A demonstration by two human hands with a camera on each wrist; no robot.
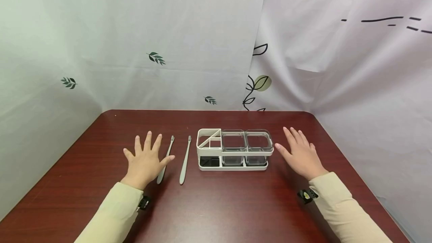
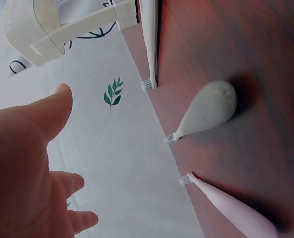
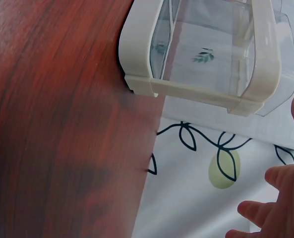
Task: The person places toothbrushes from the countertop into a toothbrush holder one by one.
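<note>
My left hand (image 1: 145, 162) hovers with fingers spread, its thumb over a pale toothbrush (image 1: 161, 175). A second pale toothbrush (image 1: 185, 162) lies just to the right, bristles toward the back. The left wrist view also shows a pink toothbrush (image 2: 236, 210), which my left hand seems to hide from the head view. Beside the right end of a white two-tier toothbrush holder (image 1: 233, 168), my right hand (image 1: 302, 156) is spread, holding nothing. Two clear cups (image 1: 234, 141) sit in the holder, and its left section has a diagonal divider.
The dark red wooden table (image 1: 229, 205) has rounded back corners. A white cloth (image 1: 189, 29) with leaf prints hangs behind it and along both sides. Black wrist devices (image 1: 307, 196) sit at both sleeves.
</note>
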